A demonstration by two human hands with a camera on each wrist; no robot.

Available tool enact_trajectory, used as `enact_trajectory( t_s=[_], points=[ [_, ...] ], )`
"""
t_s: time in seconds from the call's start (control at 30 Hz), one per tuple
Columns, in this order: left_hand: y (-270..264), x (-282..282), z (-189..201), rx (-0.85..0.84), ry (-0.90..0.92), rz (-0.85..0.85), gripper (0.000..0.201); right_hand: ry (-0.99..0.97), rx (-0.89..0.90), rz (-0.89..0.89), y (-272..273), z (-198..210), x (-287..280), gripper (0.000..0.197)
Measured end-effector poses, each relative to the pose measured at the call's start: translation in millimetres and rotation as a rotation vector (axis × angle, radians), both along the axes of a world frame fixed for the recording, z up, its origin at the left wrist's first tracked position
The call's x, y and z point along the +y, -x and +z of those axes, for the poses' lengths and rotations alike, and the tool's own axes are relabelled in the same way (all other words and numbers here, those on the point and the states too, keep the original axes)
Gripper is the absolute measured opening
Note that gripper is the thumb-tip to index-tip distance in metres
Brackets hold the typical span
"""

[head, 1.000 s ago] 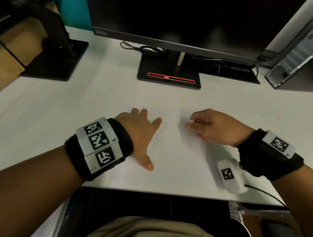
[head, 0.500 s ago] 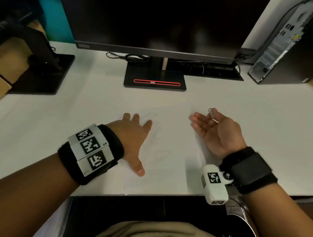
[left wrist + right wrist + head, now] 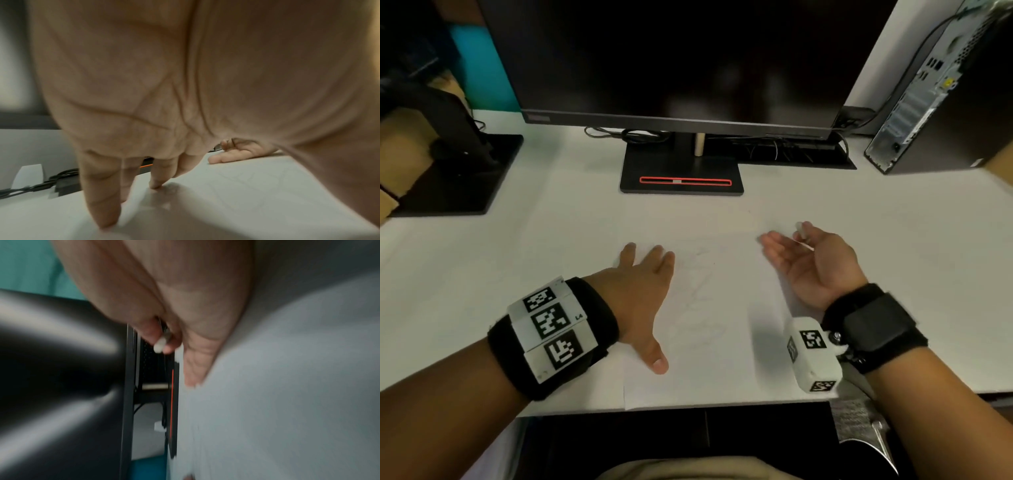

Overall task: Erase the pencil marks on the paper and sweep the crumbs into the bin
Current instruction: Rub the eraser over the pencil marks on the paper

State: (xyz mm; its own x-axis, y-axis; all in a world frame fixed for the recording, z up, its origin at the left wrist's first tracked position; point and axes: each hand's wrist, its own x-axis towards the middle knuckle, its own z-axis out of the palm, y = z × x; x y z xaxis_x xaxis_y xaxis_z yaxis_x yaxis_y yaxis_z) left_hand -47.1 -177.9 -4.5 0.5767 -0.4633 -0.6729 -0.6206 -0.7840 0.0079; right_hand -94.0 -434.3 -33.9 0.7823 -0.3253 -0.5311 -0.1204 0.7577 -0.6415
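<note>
A white sheet of paper (image 3: 715, 346) lies on the white desk with faint pencil marks (image 3: 702, 308) in its middle. My left hand (image 3: 650, 294) lies flat on the sheet's left part, fingers spread and straight (image 3: 102, 203). My right hand (image 3: 798, 246) stands on its edge at the sheet's upper right corner, palm facing left. Its thumb and forefinger pinch a small white eraser (image 3: 799, 228), seen close in the right wrist view (image 3: 161, 344). The other fingers lie straight along the surface. The eraser is held clear of the paper.
A black monitor on a stand (image 3: 681, 174) fills the back of the desk, with cables (image 3: 640, 135) behind it. A computer tower (image 3: 941, 96) stands at the back right, another black stand (image 3: 455, 171) at the left. A grey metallic thing (image 3: 859, 425) shows below the desk's front edge.
My right hand has turned from knuckles-up, with the eraser at the paper, to palm sideways, and has shifted right and away. The left hand has stayed flat on the sheet.
</note>
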Motion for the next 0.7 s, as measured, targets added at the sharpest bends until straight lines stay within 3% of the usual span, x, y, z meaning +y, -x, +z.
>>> enact_trajectory(
  t_s=[0.07,0.23,0.3,0.37,0.57,0.63,0.7],
  points=[
    [0.3,-1.3,0.7,-0.013,-0.024,0.037,0.158,-0.040,-0.056,0.007,3.9,6.6,10.6,0.036],
    [-0.7,0.3,-1.4,-0.013,-0.035,0.051,0.160,0.037,0.052,0.859,19.1,7.6,82.4,0.036],
    [-1.4,3.2,-2.6,-0.021,-0.047,0.042,0.159,-0.008,0.076,0.956,10.0,2.3,82.8,0.053],
    [-1.4,5.4,-2.7,-0.038,-0.058,0.022,0.159,-0.074,0.058,0.784,-11.6,-1.9,63.6,0.057],
    [-1.0,6.3,-0.3,-0.026,-0.042,0.031,0.158,0.013,-0.055,-0.073,-50.8,-3.1,-14.5,0.036],
    [-1.0,6.4,0.1,-0.022,-0.040,0.033,0.157,-0.002,-0.122,-0.133,-42.7,3.4,-19.1,0.036],
    [-1.6,5.7,0.4,-0.017,-0.048,0.033,0.157,0.009,-0.135,0.057,-26.3,8.2,-3.6,0.037]
  ],
)
